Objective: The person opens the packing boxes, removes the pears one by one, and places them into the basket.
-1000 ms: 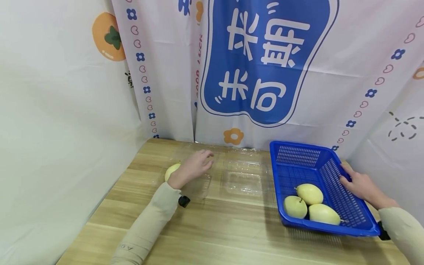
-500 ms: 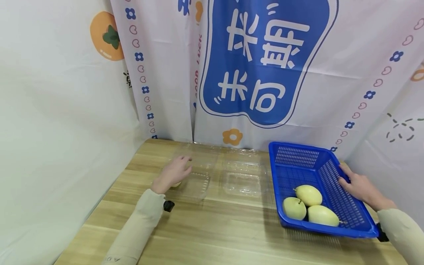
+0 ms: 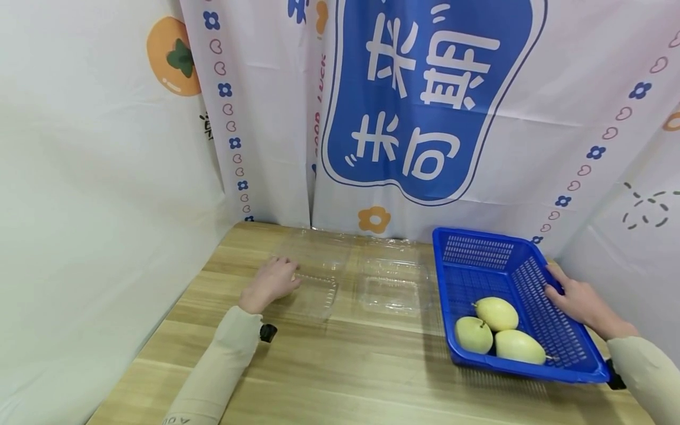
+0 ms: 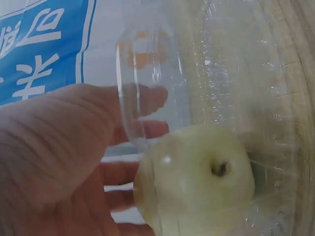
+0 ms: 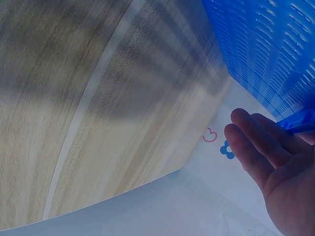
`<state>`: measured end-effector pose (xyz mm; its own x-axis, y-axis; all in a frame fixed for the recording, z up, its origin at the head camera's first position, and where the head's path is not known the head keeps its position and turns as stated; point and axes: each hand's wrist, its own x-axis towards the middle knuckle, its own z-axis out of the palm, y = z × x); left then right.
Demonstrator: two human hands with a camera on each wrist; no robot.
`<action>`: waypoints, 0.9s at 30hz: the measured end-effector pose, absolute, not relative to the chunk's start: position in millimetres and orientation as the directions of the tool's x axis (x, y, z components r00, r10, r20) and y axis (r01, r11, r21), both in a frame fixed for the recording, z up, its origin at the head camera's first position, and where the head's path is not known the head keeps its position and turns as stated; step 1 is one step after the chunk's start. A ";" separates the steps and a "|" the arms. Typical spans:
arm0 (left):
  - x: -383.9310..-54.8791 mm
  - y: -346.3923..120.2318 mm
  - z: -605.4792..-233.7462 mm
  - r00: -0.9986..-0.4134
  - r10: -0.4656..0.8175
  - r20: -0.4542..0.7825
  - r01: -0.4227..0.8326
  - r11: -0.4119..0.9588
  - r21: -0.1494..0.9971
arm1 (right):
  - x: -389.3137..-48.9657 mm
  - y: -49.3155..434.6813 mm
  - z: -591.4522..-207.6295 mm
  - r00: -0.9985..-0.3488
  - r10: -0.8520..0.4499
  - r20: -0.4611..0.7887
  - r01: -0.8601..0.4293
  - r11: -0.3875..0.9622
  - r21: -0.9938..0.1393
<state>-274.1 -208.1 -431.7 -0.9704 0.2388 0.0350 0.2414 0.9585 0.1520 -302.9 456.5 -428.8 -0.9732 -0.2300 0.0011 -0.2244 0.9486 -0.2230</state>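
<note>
At the left of the table my left hand (image 3: 270,284) lies over a pale yellow-green pear (image 4: 197,179). In the left wrist view the fingers reach behind the pear and the thumb points straight, clear of it; the fingertips are hidden. A clear plastic clamshell box (image 3: 324,295) surrounds that spot, its wall showing in front of the pear and hand. My right hand (image 3: 581,301) holds the right rim of a blue plastic basket (image 3: 475,280), thumb inside and fingers outside. Three pears (image 3: 474,334) lie at the basket's near end.
A second clear plastic box (image 3: 393,292) stands open between the first box and the basket. The wooden table (image 3: 345,372) meets a printed cloth backdrop (image 3: 276,118) at the back, with pale cloth walls (image 3: 106,206) at both sides.
My left hand has moved left and down from above the box onto the pear, which it now covers in the head view. The right hand and basket have stayed put.
</note>
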 end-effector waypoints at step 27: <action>-279.4 -212.2 -447.7 -0.977 0.210 -0.027 0.202 0.962 0.186 | -302.7 455.7 -429.8 -0.976 -0.217 0.014 -0.215 0.955 -0.207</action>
<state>-279.4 -212.2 -447.7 -0.9773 0.2103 -0.0271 0.2017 0.9616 0.1861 -302.7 455.7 -429.8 -0.9762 -0.2165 0.0140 -0.2147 0.9546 -0.2067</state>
